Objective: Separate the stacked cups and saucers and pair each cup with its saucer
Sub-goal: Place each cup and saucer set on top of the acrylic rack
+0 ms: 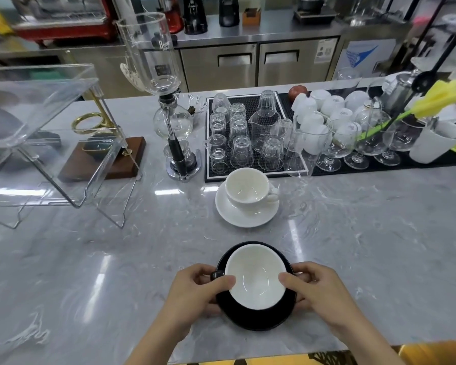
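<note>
The black cup [256,277], white inside, sits on the black saucer [258,318] in the lower centre of the frame, on the grey marbled table [90,259]. The cup's handle [217,274] points to the left of the frame.

The left hand [195,293] is at the left side of this pair. Its grip is closed on the set: the thumb lies on the cup rim just beside the handle, and the other fingers curl at the saucer's left edge. The right hand [319,288] is at the right side. Its thumb rests on the cup rim, and its fingers wrap the saucer's right edge. Whether the saucer is lifted from the table or resting on it cannot be told.

The white cup [249,189] stands upright on the white saucer [245,214] in the centre of the frame, above the black pair and well apart from it. Its handle points to the right of the frame.

Behind the white pair, a black mat [256,138] carries inverted glasses. A siphon coffee maker [169,111] stands to the left of the mat. A clear acrylic stand [45,133] occupies the left of the frame. Stemmed glasses [353,143] and white cups stand at the upper right.
</note>
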Action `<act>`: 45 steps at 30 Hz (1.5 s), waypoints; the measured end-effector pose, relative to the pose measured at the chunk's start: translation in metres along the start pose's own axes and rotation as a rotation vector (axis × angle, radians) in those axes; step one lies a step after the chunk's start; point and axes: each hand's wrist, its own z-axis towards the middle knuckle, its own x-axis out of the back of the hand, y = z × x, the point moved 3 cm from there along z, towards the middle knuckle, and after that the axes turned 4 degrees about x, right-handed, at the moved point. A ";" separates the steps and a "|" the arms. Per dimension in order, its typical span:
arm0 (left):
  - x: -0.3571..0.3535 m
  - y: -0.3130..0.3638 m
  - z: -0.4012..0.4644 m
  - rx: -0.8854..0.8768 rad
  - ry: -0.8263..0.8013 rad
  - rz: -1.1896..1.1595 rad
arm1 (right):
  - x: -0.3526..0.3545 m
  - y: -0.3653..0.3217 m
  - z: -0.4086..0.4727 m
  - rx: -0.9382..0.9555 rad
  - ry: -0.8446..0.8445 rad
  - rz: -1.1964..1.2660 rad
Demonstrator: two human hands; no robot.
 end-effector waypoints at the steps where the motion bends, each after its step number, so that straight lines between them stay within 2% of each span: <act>1: 0.000 0.001 0.000 0.001 0.000 -0.003 | 0.000 -0.001 0.001 0.004 -0.004 -0.003; 11: 0.007 0.000 -0.006 0.038 0.012 -0.081 | -0.011 -0.009 -0.001 0.038 0.023 0.057; 20: 0.055 0.027 -0.026 -0.080 0.073 -0.134 | -0.053 -0.052 -0.010 0.114 -0.030 0.062; 38: 0.163 0.137 -0.107 -0.520 0.197 -0.235 | -0.155 -0.206 -0.045 0.522 -0.148 -0.032; 45: 0.193 0.176 -0.137 -0.726 0.247 -0.232 | -0.177 -0.253 -0.050 0.725 -0.173 0.040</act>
